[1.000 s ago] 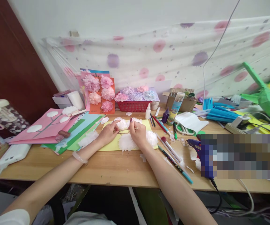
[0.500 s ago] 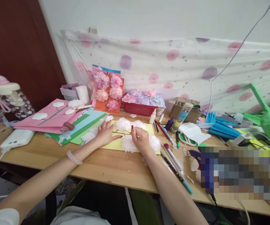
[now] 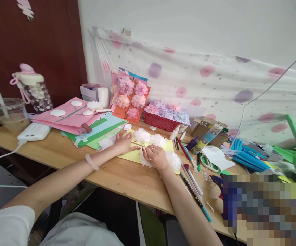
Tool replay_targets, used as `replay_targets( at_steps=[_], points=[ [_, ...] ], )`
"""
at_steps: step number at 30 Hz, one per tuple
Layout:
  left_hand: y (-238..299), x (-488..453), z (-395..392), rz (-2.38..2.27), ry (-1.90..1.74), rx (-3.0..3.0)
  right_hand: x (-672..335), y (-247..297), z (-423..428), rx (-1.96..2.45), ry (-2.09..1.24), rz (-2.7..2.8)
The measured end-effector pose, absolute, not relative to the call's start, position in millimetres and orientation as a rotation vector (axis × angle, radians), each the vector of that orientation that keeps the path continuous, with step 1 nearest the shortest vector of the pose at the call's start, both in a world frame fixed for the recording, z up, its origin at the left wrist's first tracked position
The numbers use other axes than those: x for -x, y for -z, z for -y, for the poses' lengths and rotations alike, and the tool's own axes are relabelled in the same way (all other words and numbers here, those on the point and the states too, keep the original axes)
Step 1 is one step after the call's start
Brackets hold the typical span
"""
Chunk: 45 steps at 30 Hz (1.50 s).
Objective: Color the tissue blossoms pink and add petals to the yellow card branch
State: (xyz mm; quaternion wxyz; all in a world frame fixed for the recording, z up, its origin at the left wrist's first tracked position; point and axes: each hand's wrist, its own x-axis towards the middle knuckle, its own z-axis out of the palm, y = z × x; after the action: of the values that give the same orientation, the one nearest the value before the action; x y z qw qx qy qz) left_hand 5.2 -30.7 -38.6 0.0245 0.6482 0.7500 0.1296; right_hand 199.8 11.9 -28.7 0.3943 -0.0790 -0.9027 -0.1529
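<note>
Okay, left hand (image 3: 123,142) lay spread on the yellow paper sheet (image 3: 131,156), thumb and fingers apart. Right hand (image 3: 156,156) had fingers bunched over the sheet's middle; couldn't tell if they clamped anything. White tissue pompoms (image 3: 142,135) sat on the sheet, two beyond the right hand, others beside and partly behind it. Sheet was on the wooden table (image 3: 127,179), white squeeze bottle (image 3: 174,133) near its far right corner.
</note>
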Motion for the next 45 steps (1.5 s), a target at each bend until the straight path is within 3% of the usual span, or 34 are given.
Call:
replay_targets(
  at_steps=[10, 22, 38, 45],
  points=[
    [40.2, -5.2, 30.3, -2.320, -0.444, -2.023, -199.1, 31.2, -14.7, 0.264, 0.209, 2.316],
    [38.1, -7.0, 36.5, -2.320, -0.517, -2.079, -214.1, 20.6, -18.0, 0.833, -0.237, 1.741],
    [36.5, -9.0, 40.4, -2.310, -0.539, -2.255, -206.6, 16.5, -23.5, 0.943, -0.731, 1.343],
    [28.3, -13.4, 42.5, -2.121, -0.478, -2.518, -208.3, 16.6, -28.9, 0.948, -0.772, 1.293]
  ],
)
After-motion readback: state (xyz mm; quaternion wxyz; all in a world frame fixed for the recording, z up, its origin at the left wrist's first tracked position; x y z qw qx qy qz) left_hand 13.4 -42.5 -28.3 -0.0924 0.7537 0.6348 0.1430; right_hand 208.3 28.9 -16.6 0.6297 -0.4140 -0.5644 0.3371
